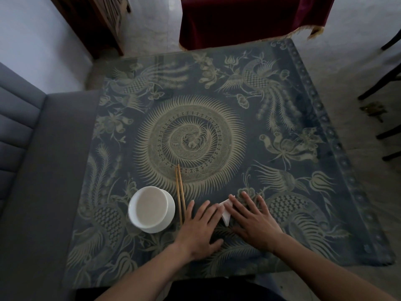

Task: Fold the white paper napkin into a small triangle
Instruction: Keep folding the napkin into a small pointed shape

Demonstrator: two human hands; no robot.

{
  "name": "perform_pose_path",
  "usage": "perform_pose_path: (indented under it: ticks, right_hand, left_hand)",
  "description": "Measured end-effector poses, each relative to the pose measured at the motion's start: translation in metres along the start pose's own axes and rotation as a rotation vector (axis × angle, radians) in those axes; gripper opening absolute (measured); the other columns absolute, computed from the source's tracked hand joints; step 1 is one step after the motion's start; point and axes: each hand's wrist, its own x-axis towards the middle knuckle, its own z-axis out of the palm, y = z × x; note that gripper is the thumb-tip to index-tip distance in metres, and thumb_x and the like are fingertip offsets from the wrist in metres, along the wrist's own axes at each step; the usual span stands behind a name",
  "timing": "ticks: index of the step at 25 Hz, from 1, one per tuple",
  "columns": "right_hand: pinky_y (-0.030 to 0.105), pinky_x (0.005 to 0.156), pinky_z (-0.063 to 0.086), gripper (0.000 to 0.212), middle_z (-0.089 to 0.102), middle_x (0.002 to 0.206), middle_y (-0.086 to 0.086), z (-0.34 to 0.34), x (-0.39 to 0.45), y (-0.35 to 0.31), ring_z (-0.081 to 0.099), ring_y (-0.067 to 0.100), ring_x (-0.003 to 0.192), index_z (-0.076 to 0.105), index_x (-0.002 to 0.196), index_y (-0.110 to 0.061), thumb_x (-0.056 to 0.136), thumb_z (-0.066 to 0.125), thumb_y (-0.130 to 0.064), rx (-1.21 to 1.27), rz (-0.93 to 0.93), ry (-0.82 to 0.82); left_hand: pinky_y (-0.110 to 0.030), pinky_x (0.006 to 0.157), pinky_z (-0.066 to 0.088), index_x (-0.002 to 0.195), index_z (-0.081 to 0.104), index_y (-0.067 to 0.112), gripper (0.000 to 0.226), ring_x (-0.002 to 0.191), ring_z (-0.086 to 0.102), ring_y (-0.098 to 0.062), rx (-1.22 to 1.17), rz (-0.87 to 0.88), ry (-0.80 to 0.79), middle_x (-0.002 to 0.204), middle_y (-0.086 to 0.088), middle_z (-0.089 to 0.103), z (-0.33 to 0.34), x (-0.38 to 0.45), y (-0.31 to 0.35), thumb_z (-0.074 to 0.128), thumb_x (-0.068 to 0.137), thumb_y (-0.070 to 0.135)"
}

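Patterned bench [195,131]: both hands pressed flat, fingers spread, on a white napkin [225,211] lying between them; left hand [200,229] and right hand [252,220] equally near, its point toward the person

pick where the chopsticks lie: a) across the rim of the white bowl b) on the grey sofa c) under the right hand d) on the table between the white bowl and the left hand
d: the chopsticks lie flat on the table, just right of the white bowl and left of the left hand, which presses the white napkin together with the right hand.
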Motion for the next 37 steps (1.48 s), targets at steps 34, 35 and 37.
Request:
perform_pose_path:
  ticks: [34,35,37]
  right_hand:
    - [0.035,0.091,0.04,0.036,0.057,0.123,-0.005,-0.038,0.025,-0.003,0.047,0.021,0.118,0.054,0.126,-0.029,0.092,0.055,-0.04,0.215,0.106,0.178]
    - [0.035,0.091,0.04,0.038,0.054,0.121,-0.005,-0.038,0.028,-0.003,0.046,0.021,0.115,0.052,0.127,-0.03,0.091,0.056,-0.042,0.228,0.141,0.168]
    - [0.036,0.091,0.041,0.037,0.05,0.12,-0.004,-0.038,0.034,-0.002,0.044,0.021,0.113,0.052,0.124,-0.031,0.09,0.058,-0.044,0.23,0.19,0.132]
  left_hand:
    - [-0.039,0.085,0.04,0.097,0.052,0.022,0.014,0.108,0.049,-0.024,-0.375,-0.476,0.087,0.113,-0.003,0.049,-0.045,0.057,0.026,0.059,0.092,0.034]
    - [-0.04,0.084,0.039,0.093,0.05,0.023,0.013,0.106,0.05,-0.024,-0.401,-0.484,0.082,0.111,-0.002,0.05,-0.047,0.059,0.025,0.06,0.092,0.032]
    - [-0.04,0.083,0.038,0.089,0.048,0.024,0.015,0.103,0.053,-0.024,-0.439,-0.474,0.063,0.107,-0.001,0.056,-0.048,0.061,0.023,0.06,0.092,0.033]
